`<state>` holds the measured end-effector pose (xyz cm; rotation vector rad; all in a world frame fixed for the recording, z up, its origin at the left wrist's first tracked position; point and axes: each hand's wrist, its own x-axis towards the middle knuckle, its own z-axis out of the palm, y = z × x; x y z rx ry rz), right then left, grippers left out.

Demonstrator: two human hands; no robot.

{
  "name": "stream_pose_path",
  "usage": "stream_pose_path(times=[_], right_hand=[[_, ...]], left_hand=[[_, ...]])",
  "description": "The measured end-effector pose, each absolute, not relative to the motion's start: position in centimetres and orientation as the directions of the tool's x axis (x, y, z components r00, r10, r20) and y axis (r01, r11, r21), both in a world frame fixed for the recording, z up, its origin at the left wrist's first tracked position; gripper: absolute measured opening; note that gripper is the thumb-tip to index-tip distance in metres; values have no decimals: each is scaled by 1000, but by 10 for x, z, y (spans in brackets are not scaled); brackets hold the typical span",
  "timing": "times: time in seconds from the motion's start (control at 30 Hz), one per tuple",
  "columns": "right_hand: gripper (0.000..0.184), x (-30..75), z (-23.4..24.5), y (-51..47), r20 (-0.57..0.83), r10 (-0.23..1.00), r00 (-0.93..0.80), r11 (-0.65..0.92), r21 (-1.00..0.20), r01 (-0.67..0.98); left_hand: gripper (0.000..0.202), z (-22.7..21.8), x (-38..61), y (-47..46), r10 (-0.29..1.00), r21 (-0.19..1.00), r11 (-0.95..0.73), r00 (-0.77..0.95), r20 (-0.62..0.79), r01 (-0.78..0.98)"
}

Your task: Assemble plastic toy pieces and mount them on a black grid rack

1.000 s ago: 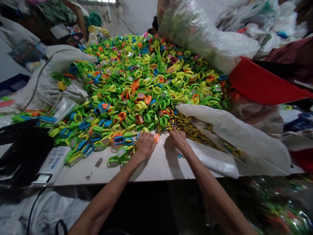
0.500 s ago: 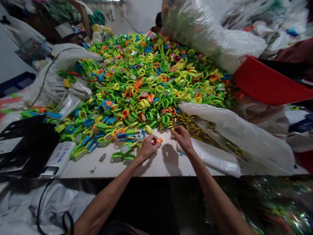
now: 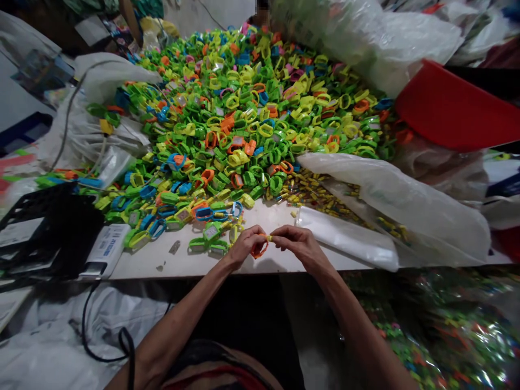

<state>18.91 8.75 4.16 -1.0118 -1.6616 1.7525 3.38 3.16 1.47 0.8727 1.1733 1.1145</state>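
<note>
My left hand is closed on an orange toy watch, whose looped band hangs below the fingers. Facing it, my right hand pinches a small yellow piece against the watch's edge. The piece looks like the small yellow tubes lying in a heap beyond my right hand. To the left of my left hand, several green toy watches rest on the white table. Behind both hands rises a large pile of toy watches, mostly green and yellow.
A folded clear plastic sleeve lies right of my hands, near a big plastic bag. A white device and a black tray stand at the left. Further right is a red sheet; a person is partly visible behind the pile.
My right hand has come from the yellow tubes towards my left hand, bringing a yellow piece to the orange watch. The watch has turned so its loop shows. The view has tilted down.
</note>
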Motion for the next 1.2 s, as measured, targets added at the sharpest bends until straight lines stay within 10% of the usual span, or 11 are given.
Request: stream_pose_path(times=[0.63, 0.9, 1.07, 1.2], right_hand=[[18, 199, 44, 89, -96, 668, -738, 62, -981, 183], [17, 187, 43, 79, -36, 666, -745, 314, -893, 323], [31, 186, 21, 121, -29, 824, -565, 345, -767, 541], [28, 186, 10, 181, -49, 935, -352, 329, -253, 910]], left_hand=[[30, 13, 29, 28, 902, 919, 384, 249, -352, -93], [25, 17, 13, 22, 903, 932, 207, 308, -299, 296], [18, 34, -15, 38, 994, 495, -98, 108, 10, 863], [19, 33, -29, 87, 992, 195, 18, -43, 122, 981]])
